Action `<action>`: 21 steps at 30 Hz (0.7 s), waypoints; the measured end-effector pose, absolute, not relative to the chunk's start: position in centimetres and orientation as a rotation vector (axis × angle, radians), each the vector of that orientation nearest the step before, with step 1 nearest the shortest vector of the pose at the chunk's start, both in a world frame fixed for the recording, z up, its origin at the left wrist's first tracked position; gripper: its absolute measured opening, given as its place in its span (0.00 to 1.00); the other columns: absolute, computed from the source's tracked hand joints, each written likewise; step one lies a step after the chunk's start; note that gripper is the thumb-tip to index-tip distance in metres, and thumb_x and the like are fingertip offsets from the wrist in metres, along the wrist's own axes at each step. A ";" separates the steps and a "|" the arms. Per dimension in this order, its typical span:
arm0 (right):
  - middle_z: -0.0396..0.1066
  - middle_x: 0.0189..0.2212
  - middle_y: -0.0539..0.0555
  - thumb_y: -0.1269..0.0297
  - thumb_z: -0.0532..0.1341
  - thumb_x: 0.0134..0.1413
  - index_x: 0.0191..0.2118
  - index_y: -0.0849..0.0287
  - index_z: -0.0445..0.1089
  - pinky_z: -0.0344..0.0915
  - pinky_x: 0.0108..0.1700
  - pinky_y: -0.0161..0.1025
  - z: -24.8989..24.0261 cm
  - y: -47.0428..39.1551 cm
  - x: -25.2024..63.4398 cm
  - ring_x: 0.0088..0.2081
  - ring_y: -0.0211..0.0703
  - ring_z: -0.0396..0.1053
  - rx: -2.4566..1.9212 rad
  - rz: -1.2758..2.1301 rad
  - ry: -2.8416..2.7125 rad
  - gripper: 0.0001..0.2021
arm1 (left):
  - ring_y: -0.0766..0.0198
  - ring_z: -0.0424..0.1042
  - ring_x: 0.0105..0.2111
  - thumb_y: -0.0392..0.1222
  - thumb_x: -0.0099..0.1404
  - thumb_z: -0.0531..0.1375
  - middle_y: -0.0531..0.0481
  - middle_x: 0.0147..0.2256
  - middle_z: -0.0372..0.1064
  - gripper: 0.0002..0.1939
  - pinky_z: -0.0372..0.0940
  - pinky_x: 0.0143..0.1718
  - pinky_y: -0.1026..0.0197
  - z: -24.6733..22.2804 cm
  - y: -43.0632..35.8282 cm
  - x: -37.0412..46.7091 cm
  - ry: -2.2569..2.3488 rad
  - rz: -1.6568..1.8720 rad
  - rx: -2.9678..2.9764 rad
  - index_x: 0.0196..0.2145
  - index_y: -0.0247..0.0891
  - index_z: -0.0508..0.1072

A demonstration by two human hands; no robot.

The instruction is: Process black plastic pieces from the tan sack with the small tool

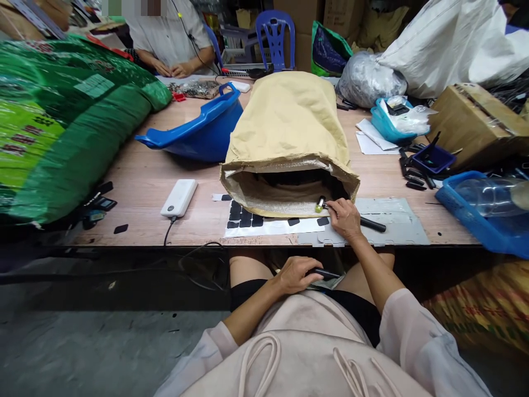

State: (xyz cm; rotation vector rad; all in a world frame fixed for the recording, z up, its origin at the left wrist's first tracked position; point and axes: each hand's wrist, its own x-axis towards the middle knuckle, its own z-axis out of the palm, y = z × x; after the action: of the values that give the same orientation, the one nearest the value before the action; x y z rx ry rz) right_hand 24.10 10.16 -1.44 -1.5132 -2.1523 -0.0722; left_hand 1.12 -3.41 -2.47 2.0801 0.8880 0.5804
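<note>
My right hand (345, 219) is closed around a small hammer at the table's front edge. The hammer's metal head with a yellow-green end (319, 204) points left, and its black handle (373, 224) sticks out to the right. Over my lap, my left hand (296, 274) grips a black rod-like piece (326, 273); part of it is hidden under the fingers. Just beyond my right hand lies a large tan sack (295, 118), its mouth facing me, with dark contents inside. A white sheet with black stickers (273, 227) lies partly beneath the sack's mouth.
A blue basin (198, 129) tilts against the sack's left side. Nearer me lies a white power bank (179, 197) with a cable. Green sacks (74, 121) fill the left; a blue tray (475, 209) and cardboard box (483, 124) stand right. Another person (169, 41) sits across the table.
</note>
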 end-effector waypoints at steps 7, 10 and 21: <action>0.73 0.40 0.56 0.66 0.58 0.65 0.49 0.53 0.78 0.61 0.48 0.44 -1.3 10.1 24.0 0.43 0.50 0.64 -1.517 -0.057 -2.157 0.13 | 0.51 0.79 0.50 0.49 0.73 0.58 0.46 0.46 0.81 0.15 0.71 0.48 0.55 -8.5 -2.9 2.0 1.294 0.004 1.866 0.53 0.46 0.77; 0.73 0.40 0.56 0.66 0.58 0.65 0.50 0.53 0.78 0.61 0.47 0.44 -1.3 10.1 24.0 0.42 0.50 0.64 -1.517 -0.060 -2.151 0.13 | 0.48 0.76 0.57 0.49 0.75 0.56 0.42 0.55 0.78 0.19 0.70 0.53 0.53 -8.9 -2.4 2.3 1.347 -0.122 1.812 0.59 0.45 0.74; 0.73 0.40 0.57 0.65 0.58 0.65 0.50 0.54 0.78 0.60 0.47 0.44 -1.2 10.0 23.9 0.42 0.50 0.64 -1.529 -0.083 -2.158 0.13 | 0.61 0.77 0.36 0.46 0.73 0.57 0.47 0.37 0.80 0.13 0.69 0.41 0.61 3.9 5.6 2.9 1.299 0.991 1.821 0.41 0.39 0.80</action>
State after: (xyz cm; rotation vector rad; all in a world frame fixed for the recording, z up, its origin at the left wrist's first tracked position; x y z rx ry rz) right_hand 23.89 9.97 -1.17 -1.5292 -2.1585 -0.0832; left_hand 2.94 5.61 3.87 1.8212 1.2985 0.9907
